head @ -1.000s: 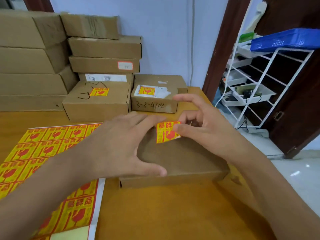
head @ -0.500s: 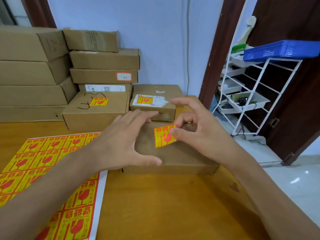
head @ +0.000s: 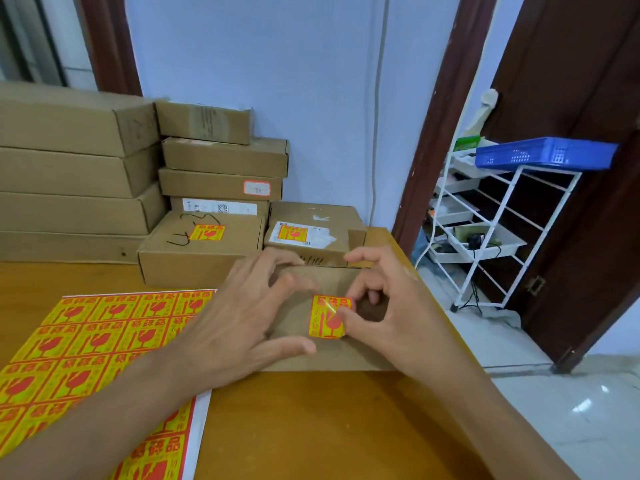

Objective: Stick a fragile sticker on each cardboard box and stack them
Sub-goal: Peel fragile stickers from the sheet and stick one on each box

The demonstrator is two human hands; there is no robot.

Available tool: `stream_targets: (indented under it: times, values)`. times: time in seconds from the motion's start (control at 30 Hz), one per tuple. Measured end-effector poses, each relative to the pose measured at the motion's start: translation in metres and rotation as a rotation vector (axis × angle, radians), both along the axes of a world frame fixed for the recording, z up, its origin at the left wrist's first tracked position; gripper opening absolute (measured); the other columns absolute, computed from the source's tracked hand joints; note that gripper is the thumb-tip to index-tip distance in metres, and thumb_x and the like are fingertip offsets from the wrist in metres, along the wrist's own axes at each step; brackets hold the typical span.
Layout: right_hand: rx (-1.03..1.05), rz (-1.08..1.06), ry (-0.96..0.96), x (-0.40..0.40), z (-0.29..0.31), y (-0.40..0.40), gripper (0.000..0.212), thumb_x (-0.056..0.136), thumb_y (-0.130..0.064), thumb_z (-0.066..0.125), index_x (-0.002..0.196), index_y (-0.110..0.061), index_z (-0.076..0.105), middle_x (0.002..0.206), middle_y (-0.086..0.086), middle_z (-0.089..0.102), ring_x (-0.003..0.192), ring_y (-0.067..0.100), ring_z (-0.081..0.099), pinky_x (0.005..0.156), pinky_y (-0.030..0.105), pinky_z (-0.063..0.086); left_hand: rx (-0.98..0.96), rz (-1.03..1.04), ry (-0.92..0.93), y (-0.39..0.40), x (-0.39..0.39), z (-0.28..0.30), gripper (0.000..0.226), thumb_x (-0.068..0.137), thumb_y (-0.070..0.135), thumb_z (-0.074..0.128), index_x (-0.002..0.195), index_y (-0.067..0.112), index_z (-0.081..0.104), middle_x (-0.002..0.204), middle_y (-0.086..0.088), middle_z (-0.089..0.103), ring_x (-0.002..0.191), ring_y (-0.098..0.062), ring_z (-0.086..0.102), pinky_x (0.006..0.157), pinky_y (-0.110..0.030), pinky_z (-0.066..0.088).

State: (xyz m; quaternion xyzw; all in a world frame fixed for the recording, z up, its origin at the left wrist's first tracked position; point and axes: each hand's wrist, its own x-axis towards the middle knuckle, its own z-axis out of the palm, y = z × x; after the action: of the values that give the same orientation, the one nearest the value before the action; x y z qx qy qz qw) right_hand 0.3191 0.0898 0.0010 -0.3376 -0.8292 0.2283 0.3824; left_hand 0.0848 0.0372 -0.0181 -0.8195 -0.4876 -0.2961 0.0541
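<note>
Two risks we see from here. First, the sticker (head: 328, 317) goes down skewed or creased: our right hand (head: 388, 317) pinches its right edge between thumb and forefinger, other fingers loosely curled, and the glare on the top corner suggests that corner isn't flat on the cardboard yet. Press the middle before the edges and we likely trap a bubble. Second, the box (head: 322, 351) could slide while we rub. Our left hand (head: 242, 320) lies spread across its left part, fingers fairly straight, gripping nothing, so it only steadies by pressure.

Sticker itself: small yellow rectangle, red characters on top, red broken-glass symbol below, glossy. It sits near the middle of the box lid, just left of our right fingertips. Box is plain brown, flat, at the table's (head: 311, 427) right edge, so a shove rightward might push it off.

Sticker sheet (head: 86, 348) lies left of the box. Two labelled boxes (head: 204, 251) sit behind; stacking is not yet done.
</note>
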Motion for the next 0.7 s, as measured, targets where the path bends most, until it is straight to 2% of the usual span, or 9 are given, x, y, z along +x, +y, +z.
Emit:
stream_targets:
  times: [0.07, 0.13, 0.33, 0.5, 0.7]
  values:
    - [0.004, 0.0, -0.035, 0.0011, -0.0006, 0.0022, 0.053, 0.082, -0.038, 0.073, 0.124, -0.049, 0.044, 0.086, -0.015, 0.069, 0.086, 0.024, 0.053, 0.087, 0.053, 0.045, -0.002, -0.006, -0.035, 0.0009, 0.0007, -0.0023, 0.052, 0.094, 0.071, 0.048, 0.131, 0.035, 0.049, 0.142, 0.006, 0.038, 0.131, -0.011, 0.039, 0.098, -0.038, 0.046]
    - [0.012, 0.006, -0.03, 0.0028, -0.0007, 0.0036, 0.053, 0.083, -0.038, 0.074, 0.126, -0.047, 0.045, 0.085, -0.014, 0.069, 0.085, 0.022, 0.054, 0.087, 0.052, 0.044, 0.012, 0.001, -0.048, 0.0018, 0.0025, -0.0038, 0.046, 0.095, 0.067, 0.052, 0.129, 0.036, 0.049, 0.142, 0.007, 0.037, 0.132, -0.009, 0.039, 0.097, -0.036, 0.047]
    - [0.001, 0.022, 0.027, 0.0067, -0.0002, 0.0063, 0.053, 0.087, -0.03, 0.078, 0.128, -0.041, 0.046, 0.085, -0.008, 0.072, 0.084, 0.022, 0.059, 0.088, 0.055, 0.044, 0.026, 0.004, -0.047, 0.0046, 0.0037, -0.0051, 0.051, 0.09, 0.071, 0.057, 0.127, 0.038, 0.048, 0.143, 0.007, 0.037, 0.133, -0.009, 0.038, 0.096, -0.036, 0.048]
    - [0.002, 0.011, -0.006, 0.0068, -0.0013, 0.0056, 0.052, 0.087, -0.037, 0.076, 0.128, -0.046, 0.044, 0.086, -0.01, 0.071, 0.085, 0.022, 0.056, 0.089, 0.057, 0.043, 0.026, 0.005, -0.038, 0.0049, 0.0033, -0.005, 0.052, 0.089, 0.074, 0.056, 0.128, 0.039, 0.052, 0.143, 0.008, 0.037, 0.133, -0.008, 0.037, 0.096, -0.034, 0.047]
    - [0.051, -0.007, -0.051, 0.005, -0.0022, 0.0043, 0.053, 0.085, -0.035, 0.074, 0.128, -0.046, 0.044, 0.086, -0.015, 0.069, 0.085, 0.019, 0.055, 0.089, 0.049, 0.044, 0.042, 0.0, -0.035, 0.0037, 0.0047, -0.0045, 0.04, 0.095, 0.065, 0.055, 0.124, 0.037, 0.056, 0.142, 0.004, 0.039, 0.131, -0.015, 0.041, 0.097, -0.039, 0.047]
